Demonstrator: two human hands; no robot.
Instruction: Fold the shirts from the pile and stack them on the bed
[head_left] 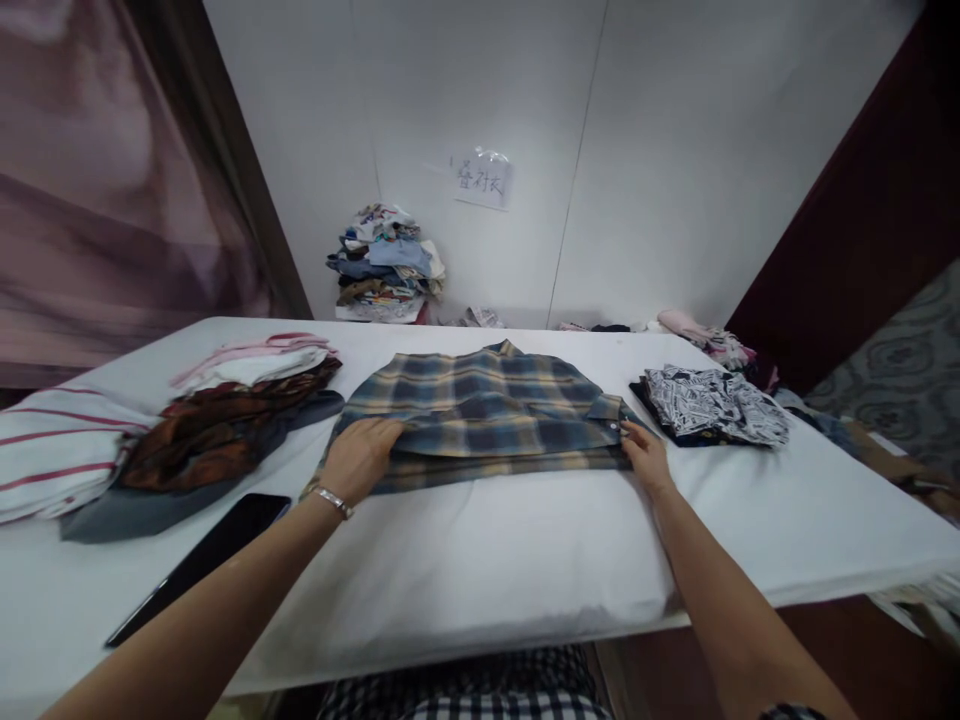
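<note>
A blue, grey and yellow plaid shirt (480, 400) lies spread on the white-covered table in front of me, its collar pointing away. A layer of it with a loose near edge lies over another layer along the front. My left hand (364, 455), with a bracelet at the wrist, is closed on the shirt's near left side. At the near right side my right hand (645, 452) pinches the fabric beside a buttoned cuff (606, 410). The fingertips of both hands are partly hidden.
On the left lies a heap of clothes (225, 420) beside a black phone-like device (202, 560). Folded black-and-white printed garments (712, 405) lie to the right. A tall clothes stack (390, 255) stands at the back, near a paper sign (482, 182) on the wall.
</note>
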